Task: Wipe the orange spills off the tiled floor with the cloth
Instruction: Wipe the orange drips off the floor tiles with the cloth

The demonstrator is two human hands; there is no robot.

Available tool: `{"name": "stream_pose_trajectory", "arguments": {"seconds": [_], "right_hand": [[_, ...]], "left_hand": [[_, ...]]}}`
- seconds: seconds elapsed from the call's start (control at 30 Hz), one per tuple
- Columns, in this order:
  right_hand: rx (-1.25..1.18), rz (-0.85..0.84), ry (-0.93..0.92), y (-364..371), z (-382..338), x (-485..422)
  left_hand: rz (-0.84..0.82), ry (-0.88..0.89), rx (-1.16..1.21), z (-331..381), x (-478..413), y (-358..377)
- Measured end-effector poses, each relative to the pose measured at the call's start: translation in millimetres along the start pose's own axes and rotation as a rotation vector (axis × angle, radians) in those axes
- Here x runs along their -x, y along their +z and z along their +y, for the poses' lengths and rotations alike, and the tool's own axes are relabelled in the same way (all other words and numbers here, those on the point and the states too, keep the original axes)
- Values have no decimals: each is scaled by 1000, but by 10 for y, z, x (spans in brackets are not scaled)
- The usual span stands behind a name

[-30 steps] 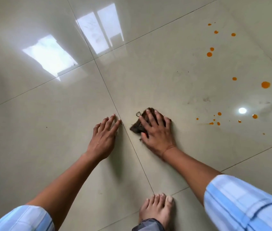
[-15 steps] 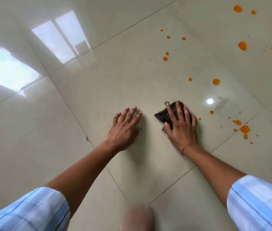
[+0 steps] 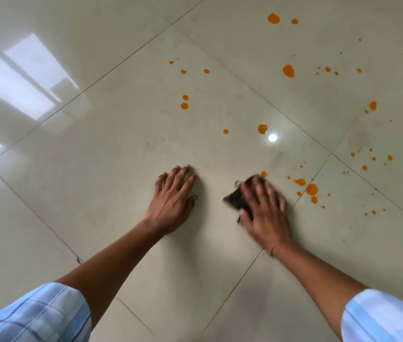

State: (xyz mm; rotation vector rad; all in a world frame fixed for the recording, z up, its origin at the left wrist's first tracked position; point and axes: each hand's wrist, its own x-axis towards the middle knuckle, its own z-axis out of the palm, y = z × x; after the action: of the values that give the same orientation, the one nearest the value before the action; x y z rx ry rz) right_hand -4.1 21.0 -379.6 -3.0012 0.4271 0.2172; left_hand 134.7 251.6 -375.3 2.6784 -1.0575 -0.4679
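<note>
Large pale beige floor tiles [image 3: 96,193] are polished to a high gloss and look smooth, like glazed ceramic. They mirror bright window panes [image 3: 22,77] and a small round lamp glint [image 3: 272,137]. The thin grey grout lines [image 3: 244,83] between the tiles look dull and matt. Scattered orange spills [image 3: 288,70] sit on the tiles as wet, shiny, opaque drops with rounded edges. A dark brown cloth [image 3: 235,199], blurred under the flat right hand [image 3: 265,213], reads as soft, matt fabric, and its weave cannot be made out. The light blue-and-white checked sleeves [image 3: 35,317] are woven cloth, matt and lightly creased.
</note>
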Motion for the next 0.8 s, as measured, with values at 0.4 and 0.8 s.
{"name": "stream_pose_trajectory", "arguments": {"seconds": [0.4,0.8], "right_hand": [[8,-89,12,-53,-105,124],[-38,-36,-152,-97,190,-616]], "left_hand": [[-51,55,-5,295,-452,26],[11,-28,48,163,-475,-51]]}}
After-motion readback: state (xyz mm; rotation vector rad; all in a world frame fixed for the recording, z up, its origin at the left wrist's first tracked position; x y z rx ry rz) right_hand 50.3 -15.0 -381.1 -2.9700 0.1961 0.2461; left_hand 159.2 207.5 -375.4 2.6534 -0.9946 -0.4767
